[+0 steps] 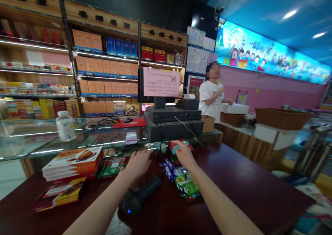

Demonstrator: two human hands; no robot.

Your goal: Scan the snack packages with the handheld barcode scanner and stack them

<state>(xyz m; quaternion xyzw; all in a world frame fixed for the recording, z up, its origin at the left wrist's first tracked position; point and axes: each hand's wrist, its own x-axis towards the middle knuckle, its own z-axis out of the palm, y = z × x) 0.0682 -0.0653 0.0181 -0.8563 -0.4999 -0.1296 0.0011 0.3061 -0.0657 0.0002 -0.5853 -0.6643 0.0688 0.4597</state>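
Observation:
My left hand (139, 163) is over the table, palm down with fingers forward and a little apart. It holds nothing that I can see. Just left of it lie green and dark packets (113, 166). My right hand (184, 154) is at a small stack of red packets (172, 147) with teal patches, its fingers around the top one; the fingertips are partly hidden. Purple-wrapped snacks (168, 169) and a green packet with a panda (185, 185) lie nearer to me. Between my forearms rests a black handheld barcode scanner (138, 195) with a blue light.
At left are stacked orange-and-white boxes (74, 162) and yellow-red packets (62, 193). Behind the dark table (233, 179), a glass counter (89, 138) bears a white bottle (65, 126) and a cash register (173, 119). A person in white (211, 91) stands beyond.

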